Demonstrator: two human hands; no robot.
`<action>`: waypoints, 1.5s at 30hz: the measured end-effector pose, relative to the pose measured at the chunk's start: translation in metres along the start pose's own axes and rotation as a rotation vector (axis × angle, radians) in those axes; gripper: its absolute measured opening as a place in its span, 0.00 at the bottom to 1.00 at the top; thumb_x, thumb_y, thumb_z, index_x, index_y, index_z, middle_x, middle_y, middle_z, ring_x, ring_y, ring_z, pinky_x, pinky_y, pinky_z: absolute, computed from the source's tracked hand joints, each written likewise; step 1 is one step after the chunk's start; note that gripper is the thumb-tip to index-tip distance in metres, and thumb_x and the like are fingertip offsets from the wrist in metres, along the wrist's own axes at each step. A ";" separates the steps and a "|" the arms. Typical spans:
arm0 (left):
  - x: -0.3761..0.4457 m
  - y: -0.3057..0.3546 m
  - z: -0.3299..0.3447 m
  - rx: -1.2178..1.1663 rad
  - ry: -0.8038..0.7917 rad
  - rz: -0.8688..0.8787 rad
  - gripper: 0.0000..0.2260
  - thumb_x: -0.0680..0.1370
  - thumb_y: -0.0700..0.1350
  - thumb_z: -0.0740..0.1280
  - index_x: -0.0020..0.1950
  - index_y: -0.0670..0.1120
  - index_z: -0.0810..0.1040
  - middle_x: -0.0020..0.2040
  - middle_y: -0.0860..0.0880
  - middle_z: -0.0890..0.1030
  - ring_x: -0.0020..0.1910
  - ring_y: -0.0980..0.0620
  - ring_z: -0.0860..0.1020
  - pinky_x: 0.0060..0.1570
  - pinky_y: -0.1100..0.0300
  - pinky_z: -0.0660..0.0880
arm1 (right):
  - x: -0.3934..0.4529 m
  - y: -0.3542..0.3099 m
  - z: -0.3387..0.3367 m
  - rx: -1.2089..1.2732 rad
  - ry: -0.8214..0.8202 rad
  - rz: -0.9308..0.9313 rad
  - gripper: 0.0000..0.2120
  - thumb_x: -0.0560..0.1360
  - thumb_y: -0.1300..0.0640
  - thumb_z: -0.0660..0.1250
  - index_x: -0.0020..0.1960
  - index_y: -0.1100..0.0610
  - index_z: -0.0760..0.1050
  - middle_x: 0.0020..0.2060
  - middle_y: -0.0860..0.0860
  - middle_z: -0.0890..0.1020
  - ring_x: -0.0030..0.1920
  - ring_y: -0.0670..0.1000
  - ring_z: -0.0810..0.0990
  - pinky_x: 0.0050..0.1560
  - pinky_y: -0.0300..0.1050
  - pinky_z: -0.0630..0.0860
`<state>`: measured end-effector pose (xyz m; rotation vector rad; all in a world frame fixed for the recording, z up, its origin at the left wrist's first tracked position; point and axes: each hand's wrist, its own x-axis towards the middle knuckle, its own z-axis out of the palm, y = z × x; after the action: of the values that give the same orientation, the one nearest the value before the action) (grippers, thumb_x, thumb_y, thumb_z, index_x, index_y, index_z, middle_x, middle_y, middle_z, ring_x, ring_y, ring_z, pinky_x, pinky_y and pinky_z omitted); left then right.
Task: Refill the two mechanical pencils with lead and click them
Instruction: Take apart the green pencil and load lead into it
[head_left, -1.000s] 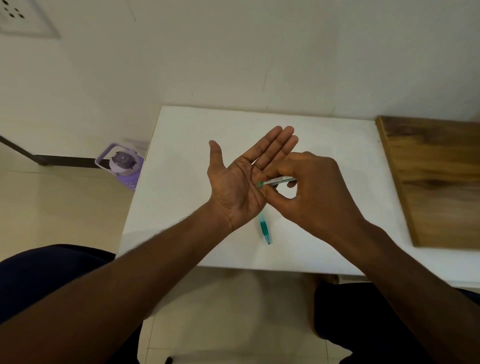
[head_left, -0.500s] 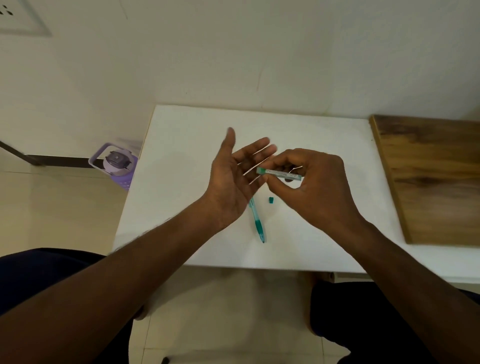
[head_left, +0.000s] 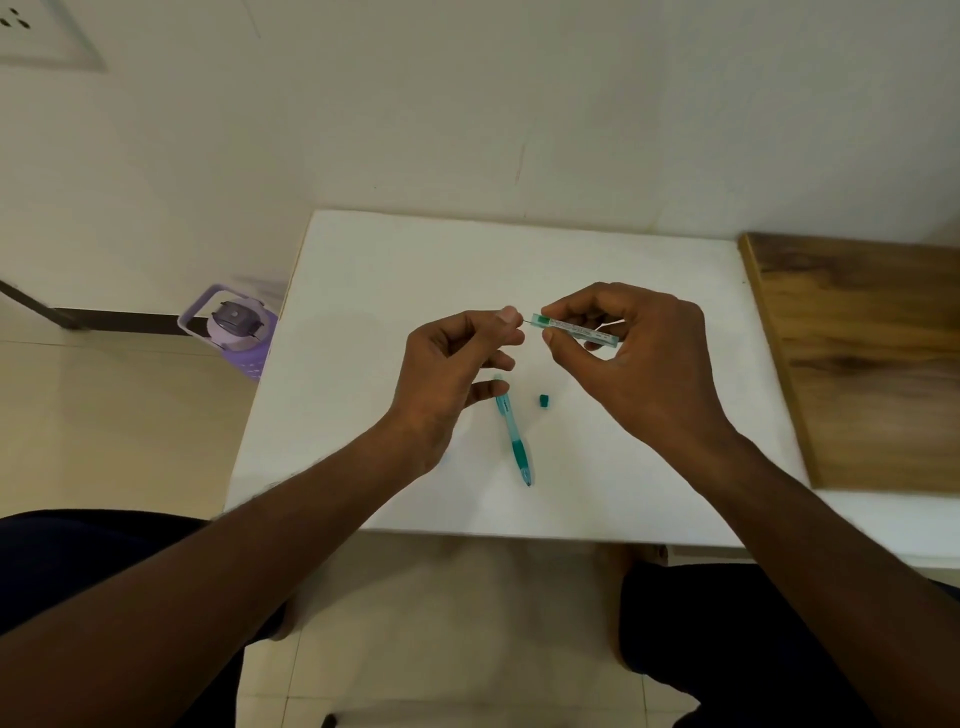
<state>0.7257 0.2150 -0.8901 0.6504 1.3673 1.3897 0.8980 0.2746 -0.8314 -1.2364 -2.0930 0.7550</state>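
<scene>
My right hand (head_left: 634, 358) holds a thin clear lead case (head_left: 576, 328) with a green end, lying level above the white table (head_left: 374, 291). A thin lead sticks out of its green end, and my left hand (head_left: 457, 364) pinches that lead between thumb and forefinger. A teal mechanical pencil (head_left: 514, 434) lies on the table below my hands, tip toward me, its far end partly behind my left fingers. A small teal cap (head_left: 543, 400) lies to the right of the pencil. I see only one pencil.
A wooden board (head_left: 857, 358) lies along the table's right side. A purple water bottle (head_left: 234, 327) stands on the floor left of the table. The wall rises right behind the table's far edge. My knees sit under the near edge.
My left hand has turned from an open, palm-up pose to a pinch at the case's green end. My right hand lifted the case off the left palm and holds it level.
</scene>
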 end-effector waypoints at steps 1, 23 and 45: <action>0.000 0.000 0.001 0.008 0.002 0.015 0.07 0.81 0.53 0.74 0.52 0.53 0.89 0.49 0.50 0.89 0.42 0.56 0.85 0.41 0.62 0.81 | 0.000 0.000 0.000 0.002 -0.001 0.003 0.07 0.76 0.52 0.77 0.54 0.51 0.87 0.46 0.43 0.87 0.46 0.45 0.85 0.52 0.43 0.83; 0.018 0.040 -0.038 0.764 0.222 0.516 0.04 0.83 0.55 0.71 0.51 0.56 0.81 0.45 0.68 0.81 0.43 0.70 0.79 0.41 0.78 0.72 | -0.019 0.080 0.041 -0.165 0.109 0.333 0.08 0.73 0.50 0.79 0.48 0.51 0.84 0.36 0.42 0.82 0.34 0.40 0.78 0.40 0.25 0.68; 0.018 0.034 -0.047 0.647 -0.004 0.080 0.07 0.87 0.48 0.63 0.53 0.47 0.76 0.49 0.58 0.89 0.43 0.58 0.88 0.38 0.66 0.83 | -0.019 0.022 0.089 -0.281 -0.290 0.186 0.19 0.76 0.46 0.75 0.64 0.53 0.79 0.48 0.48 0.85 0.42 0.47 0.81 0.55 0.42 0.81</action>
<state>0.6676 0.2201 -0.8729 1.1340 1.8154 0.9878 0.8533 0.2516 -0.9102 -1.5688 -2.4061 0.7794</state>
